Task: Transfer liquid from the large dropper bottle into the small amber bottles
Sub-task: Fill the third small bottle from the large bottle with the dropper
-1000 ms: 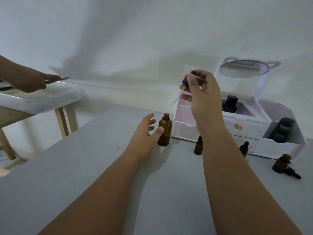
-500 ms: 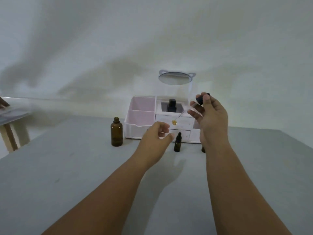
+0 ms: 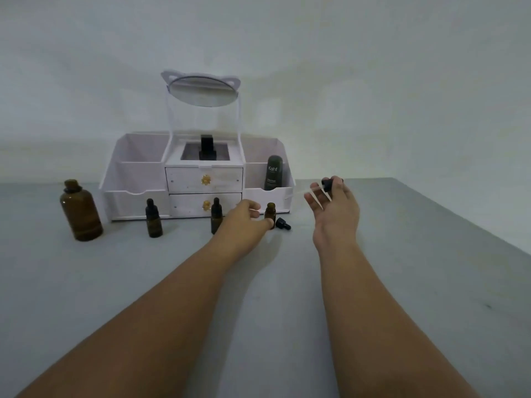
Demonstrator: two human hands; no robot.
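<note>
The clear glass dropper with a black bulb (image 3: 326,185), pinched in the right hand (image 3: 336,214), sits lower than half a second ago, its pipette pointing left towards the uncapped small amber glass bottle (image 3: 270,211). The left hand (image 3: 244,222) has reached that bottle, thumb and forefinger at it; whether it grips is unclear. The large open amber glass bottle (image 3: 81,214) stands near the far left edge of the grey table (image 3: 402,297). A dark tube (image 3: 273,173) in the white plastic organiser (image 3: 135,179) reads "Kahf".

One large bottle (image 3: 81,211), three small bottles (image 3: 154,222), two droppers (image 3: 326,185), one organizer (image 3: 135,179)
</note>
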